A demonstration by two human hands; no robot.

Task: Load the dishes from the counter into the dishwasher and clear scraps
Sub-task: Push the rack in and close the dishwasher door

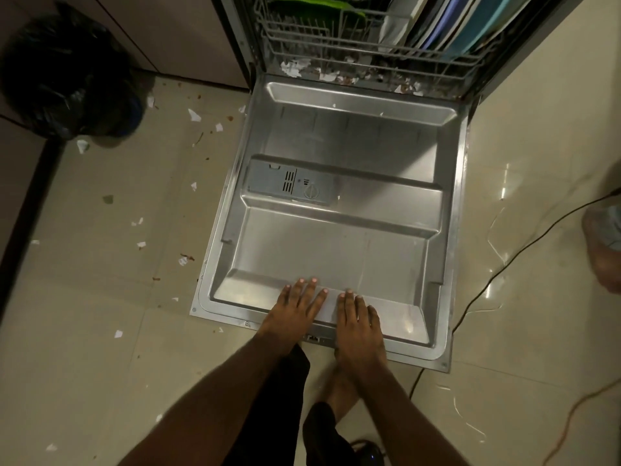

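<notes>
Although small markings are seen beside the round dial of the grey detergent dispenser (290, 183), they are too small to be read. The left grip (295, 311), a bare hand, is laid flat on the front lip of the lowered dishwasher door (336, 257), its fingers straight and spread apart, with nothing held. The right grip (358, 326) is laid just beside it on the same lip, its fingers straight and closer together, likewise pressed flat and holding nothing. The steel door is seen fully down, level over the tiled floor (84, 297). At its far end the wire lower rack (322, 42) is pushed into the tub; plates (470, 25) in white, blue and teal are stood on edge in its right part, and a green dish (316, 5) is lodged at its left. Torn white scraps (294, 67) are strewn under the rack along the tub's threshold, and two small bits lie on the door. More paper scraps (194, 115) are scattered over the floor at the left, near a bin lined with a black bag (64, 72). A dark cable (504, 260) is trailed across the floor at the right of the door.
</notes>
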